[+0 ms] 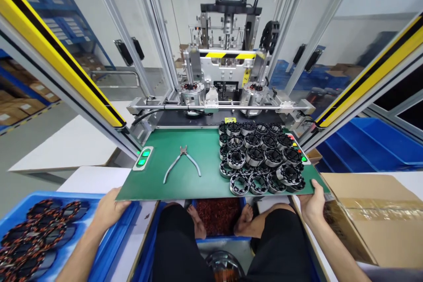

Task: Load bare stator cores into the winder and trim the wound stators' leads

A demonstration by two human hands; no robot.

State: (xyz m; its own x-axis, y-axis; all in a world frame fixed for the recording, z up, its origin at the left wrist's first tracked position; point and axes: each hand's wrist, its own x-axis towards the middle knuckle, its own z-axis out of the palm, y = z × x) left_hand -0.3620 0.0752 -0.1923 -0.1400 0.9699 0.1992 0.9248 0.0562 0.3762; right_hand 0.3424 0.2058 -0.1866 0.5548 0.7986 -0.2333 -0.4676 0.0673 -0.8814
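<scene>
A green worktop (198,187) stretches in front of me. Its near left corner is gripped by my left hand (110,211), whose fingers are partly hidden. My right hand (312,202) is closed on the near right edge, thumb on top and fingers hidden underneath. Stacked on the worktop's right half are several black-and-silver ring-shaped stator cores (255,156); one at the near right lies tilted on others. Pliers (183,152) with light-blue handles lie spread open left of the middle, touched by neither hand.
Behind the worktop stands a machine (228,68) with two round metal fixtures (193,93). Yellow-and-black posts (62,57) rise on both sides. A blue tray (72,194) at left holds wound stators (49,224); a cardboard box (380,211) sits right. Below is a blue bin (224,239).
</scene>
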